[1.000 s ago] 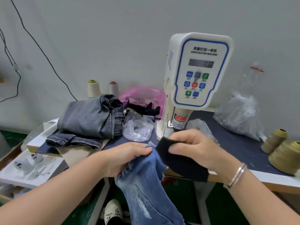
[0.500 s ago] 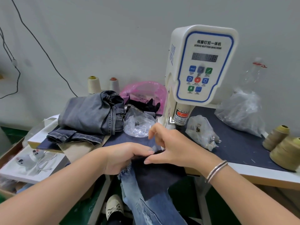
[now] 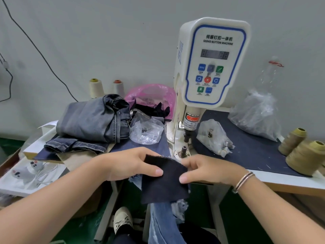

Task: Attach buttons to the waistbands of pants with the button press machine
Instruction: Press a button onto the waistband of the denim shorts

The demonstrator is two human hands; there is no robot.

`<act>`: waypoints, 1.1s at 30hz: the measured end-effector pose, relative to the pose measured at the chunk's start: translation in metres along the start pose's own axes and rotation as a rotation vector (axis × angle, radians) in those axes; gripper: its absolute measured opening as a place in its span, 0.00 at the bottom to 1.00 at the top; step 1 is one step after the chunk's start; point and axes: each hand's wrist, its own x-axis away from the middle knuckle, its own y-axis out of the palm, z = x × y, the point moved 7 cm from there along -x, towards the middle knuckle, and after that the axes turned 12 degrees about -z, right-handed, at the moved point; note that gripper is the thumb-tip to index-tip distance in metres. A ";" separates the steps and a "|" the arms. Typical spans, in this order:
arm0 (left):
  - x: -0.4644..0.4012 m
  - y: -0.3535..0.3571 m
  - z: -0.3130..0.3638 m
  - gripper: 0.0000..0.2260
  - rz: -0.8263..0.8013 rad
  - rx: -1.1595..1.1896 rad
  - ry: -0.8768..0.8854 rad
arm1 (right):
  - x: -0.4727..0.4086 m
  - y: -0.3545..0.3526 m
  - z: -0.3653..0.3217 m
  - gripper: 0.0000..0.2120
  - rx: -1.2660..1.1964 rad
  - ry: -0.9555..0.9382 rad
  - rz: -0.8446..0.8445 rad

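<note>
- Two hands are held at the lower middle of the frame, and a dark cloth patch (image 3: 164,180) is pinched between them: the left hand (image 3: 130,164) grips its left edge with thumb on top and fingers behind, while the right hand (image 3: 207,169) holds its right edge the same way.
- The patch is spread flat across the top of the blue jeans (image 3: 162,222), whose leg hangs down to the bottom of the frame; the waistband itself is hidden under the patch and cannot be made out.
- The cloth's upper edge is seen to run left to right, roughly across the front of the machine.
- The lower die post (image 3: 184,149) of the button press machine (image 3: 211,67) stands just above and between the hands, slightly toward the right hand, which is judged the nearer of the two.
- The punch (image 3: 187,136) is seen directly over the post, apart from it, with nothing yet between them.
- The coming move is judged to be a short push up-frame, so that the cloth edge is slid onto the post.
- Small bags of buttons (image 3: 213,136) lie to the right of the post, and another clear bag (image 3: 146,132) to its left.
- A folded stack of grey jeans (image 3: 93,122) is piled at the middle left on the table (image 3: 246,152).
</note>
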 end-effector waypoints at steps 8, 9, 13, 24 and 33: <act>-0.024 -0.015 -0.015 0.07 0.055 -0.195 -0.107 | 0.026 -0.024 0.021 0.10 -0.411 -0.227 0.233; -0.028 -0.018 -0.018 0.07 0.072 -0.186 -0.094 | 0.026 -0.027 0.026 0.13 -0.428 -0.209 0.261; -0.048 -0.028 -0.033 0.08 0.140 -0.072 -0.044 | 0.019 -0.045 0.061 0.07 -0.428 0.002 0.452; -0.089 -0.071 -0.055 0.12 0.395 0.009 0.044 | -0.013 -0.081 0.083 0.20 -0.508 -0.134 0.610; -0.101 -0.080 -0.068 0.17 0.325 0.301 0.176 | -0.024 -0.088 0.101 0.22 -0.576 -0.322 0.643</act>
